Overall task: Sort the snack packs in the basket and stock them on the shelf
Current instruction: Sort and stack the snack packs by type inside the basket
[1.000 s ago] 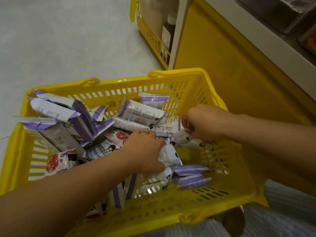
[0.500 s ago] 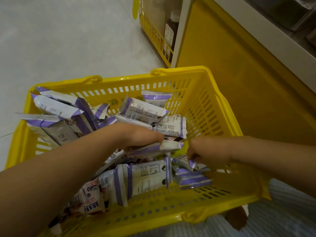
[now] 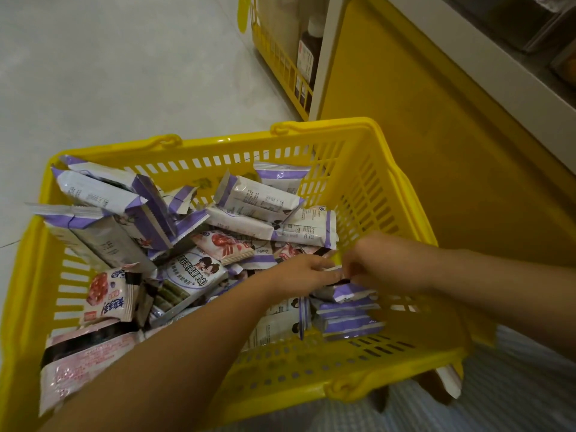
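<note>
A yellow plastic basket (image 3: 218, 143) holds several snack packs in a loose heap. Purple-and-white packs (image 3: 258, 198) lie along the back and left. Pink packs with a red picture (image 3: 229, 246) sit in the middle and at the front left (image 3: 103, 294). My left hand (image 3: 304, 272) reaches in from the lower left, its fingers pointing right. My right hand (image 3: 372, 266) comes in from the right with curled fingers. Both hands meet at the basket's right side and pinch the top edge of a purple-and-white pack (image 3: 346, 294). More purple packs (image 3: 349, 324) are stacked just below it.
The yellow base of the shelf unit (image 3: 436, 151) stands right behind the basket, with its white shelf edge (image 3: 498, 67) above. A yellow rack with a brown bottle (image 3: 307, 57) is at the top. Pale floor (image 3: 124, 73) lies to the left. Striped clothing (image 3: 514, 385) shows at the bottom right.
My left hand has moved right from the middle of the heap to meet my right hand. The long purple pack it held is down, and pink packs now show in the middle.
</note>
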